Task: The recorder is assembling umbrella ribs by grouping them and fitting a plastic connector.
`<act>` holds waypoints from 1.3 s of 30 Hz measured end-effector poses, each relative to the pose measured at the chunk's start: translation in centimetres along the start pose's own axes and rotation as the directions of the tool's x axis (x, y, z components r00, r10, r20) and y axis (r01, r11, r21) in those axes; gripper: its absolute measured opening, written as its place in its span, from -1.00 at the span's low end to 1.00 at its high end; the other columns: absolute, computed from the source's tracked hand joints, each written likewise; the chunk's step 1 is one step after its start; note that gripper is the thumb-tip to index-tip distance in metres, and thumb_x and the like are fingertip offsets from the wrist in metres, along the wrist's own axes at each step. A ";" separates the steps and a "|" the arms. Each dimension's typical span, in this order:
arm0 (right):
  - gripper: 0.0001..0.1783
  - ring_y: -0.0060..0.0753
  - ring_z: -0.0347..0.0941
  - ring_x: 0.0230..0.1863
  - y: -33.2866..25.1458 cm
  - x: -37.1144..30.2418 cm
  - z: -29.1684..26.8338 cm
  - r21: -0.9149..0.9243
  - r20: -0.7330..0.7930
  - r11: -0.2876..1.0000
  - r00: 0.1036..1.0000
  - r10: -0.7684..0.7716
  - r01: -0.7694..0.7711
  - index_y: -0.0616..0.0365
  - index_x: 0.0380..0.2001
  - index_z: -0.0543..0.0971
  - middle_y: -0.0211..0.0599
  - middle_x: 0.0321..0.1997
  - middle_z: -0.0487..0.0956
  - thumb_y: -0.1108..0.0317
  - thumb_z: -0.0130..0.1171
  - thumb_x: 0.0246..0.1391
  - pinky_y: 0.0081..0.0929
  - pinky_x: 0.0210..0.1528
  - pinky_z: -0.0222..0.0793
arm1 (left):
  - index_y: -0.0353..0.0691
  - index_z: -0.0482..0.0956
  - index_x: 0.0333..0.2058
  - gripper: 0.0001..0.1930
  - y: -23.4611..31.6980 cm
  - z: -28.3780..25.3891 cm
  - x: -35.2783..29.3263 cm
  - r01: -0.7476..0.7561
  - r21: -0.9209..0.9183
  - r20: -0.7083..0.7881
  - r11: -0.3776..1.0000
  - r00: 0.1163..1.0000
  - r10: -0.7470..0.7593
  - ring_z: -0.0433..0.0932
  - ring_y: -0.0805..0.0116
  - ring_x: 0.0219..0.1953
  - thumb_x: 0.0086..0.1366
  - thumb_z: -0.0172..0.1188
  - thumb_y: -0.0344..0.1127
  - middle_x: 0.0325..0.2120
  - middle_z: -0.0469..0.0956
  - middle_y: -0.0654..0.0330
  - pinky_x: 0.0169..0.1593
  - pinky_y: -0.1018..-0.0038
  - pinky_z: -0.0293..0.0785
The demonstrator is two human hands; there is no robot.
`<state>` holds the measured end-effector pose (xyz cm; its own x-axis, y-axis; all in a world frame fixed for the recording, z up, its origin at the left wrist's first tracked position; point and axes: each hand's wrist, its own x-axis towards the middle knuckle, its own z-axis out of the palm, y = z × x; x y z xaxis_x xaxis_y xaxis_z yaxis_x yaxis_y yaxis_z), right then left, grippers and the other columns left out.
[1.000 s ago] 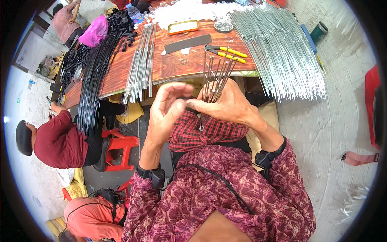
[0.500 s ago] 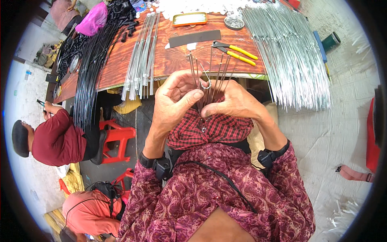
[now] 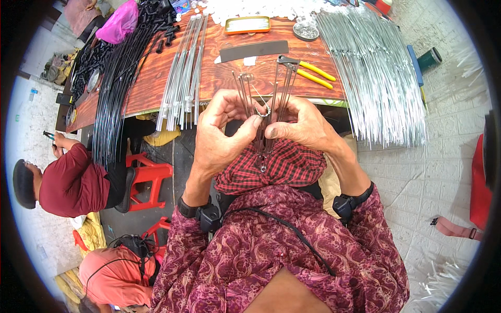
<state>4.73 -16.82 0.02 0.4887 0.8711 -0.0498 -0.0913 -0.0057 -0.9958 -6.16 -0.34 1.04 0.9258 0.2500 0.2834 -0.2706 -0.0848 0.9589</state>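
Note:
Both hands are raised over my lap at the table's near edge, around a bundle of thin dark metal ribs (image 3: 263,146) that looks like an umbrella frame. The ribs meet in a joint at the lower end and fan out upward in two groups. My left hand (image 3: 222,130) is closed on the left group, thumb and fingers beside a small ring of coiled wire (image 3: 264,114) with a thin loose end. My right hand (image 3: 302,125) closes round the right group, its thumb pressing inward. The fingertips behind the ribs are partly hidden.
On the wooden table (image 3: 219,83) lie yellow-handled nippers (image 3: 315,70), a dark flat strip (image 3: 254,50), an orange-rimmed tin (image 3: 248,25) and a round dish (image 3: 306,31). Bundles of silver rods (image 3: 373,78) and black rods (image 3: 110,104) overhang its edge. A person in maroon (image 3: 78,180) sits left.
My right hand has turned a little, drawing the right-hand ribs closer to upright, and its thumb has risen. The wire ring has shifted slightly left. Both hands keep hold of the ribs.

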 end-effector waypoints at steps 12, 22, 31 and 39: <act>-0.58 -0.74 0.31 -0.34 1.9 1.4 0.2 0.202 0.003 0.977 0.998 -0.065 0.063 0.17 -0.29 0.48 -0.54 -0.37 0.45 -0.01 0.22 0.09 -0.69 -0.32 0.26 | -0.34 0.42 -0.17 -0.78 -0.4 -0.7 0.1 0.024 -0.122 -0.004 0.992 1.000 -0.025 0.49 0.52 -0.21 0.19 0.12 -0.55 -0.30 0.51 0.22 -0.06 0.54 0.43; -0.76 -0.82 0.29 -0.48 2.0 1.1 2.0 0.189 -0.102 0.972 0.987 -0.125 0.143 0.18 -0.42 0.48 -0.58 -0.51 0.45 0.26 0.29 0.06 -0.73 -0.48 0.19 | -0.39 0.46 -0.16 -0.82 -2.1 -1.2 -0.3 0.023 -0.211 0.026 0.977 1.000 -0.018 0.47 0.51 -0.22 0.26 0.05 -0.51 -0.29 0.49 0.21 -0.08 0.56 0.40; -0.72 -0.83 0.23 -0.55 2.7 1.0 2.4 0.021 -0.214 0.974 0.953 -0.215 0.225 0.20 -0.47 0.47 -0.56 -0.56 0.44 0.24 0.32 0.01 -0.73 -0.56 0.15 | -0.45 0.45 -0.10 -0.68 -1.4 -1.3 -0.7 0.096 -0.313 0.011 0.945 0.995 -0.097 0.54 0.41 -0.17 0.17 0.25 -0.50 -0.23 0.54 0.11 -0.06 0.51 0.48; -0.74 -0.78 0.34 -0.52 2.7 0.6 3.1 -0.033 -0.297 0.976 0.930 -0.216 0.216 0.26 -0.47 0.50 -0.45 -0.54 0.52 0.30 0.33 -0.01 -0.68 -0.50 0.28 | -0.32 0.46 -0.23 -0.82 -2.1 -0.9 -0.7 0.082 -0.252 -0.013 0.964 0.996 -0.088 0.47 0.50 -0.22 0.21 0.23 -0.46 -0.28 0.48 0.21 -0.12 0.57 0.42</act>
<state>2.03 -14.81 -2.44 0.7320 0.6655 0.1456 0.0447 0.1664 -0.9850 -6.54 0.57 -1.16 0.9425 0.2693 0.1979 -0.2515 0.1813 0.9507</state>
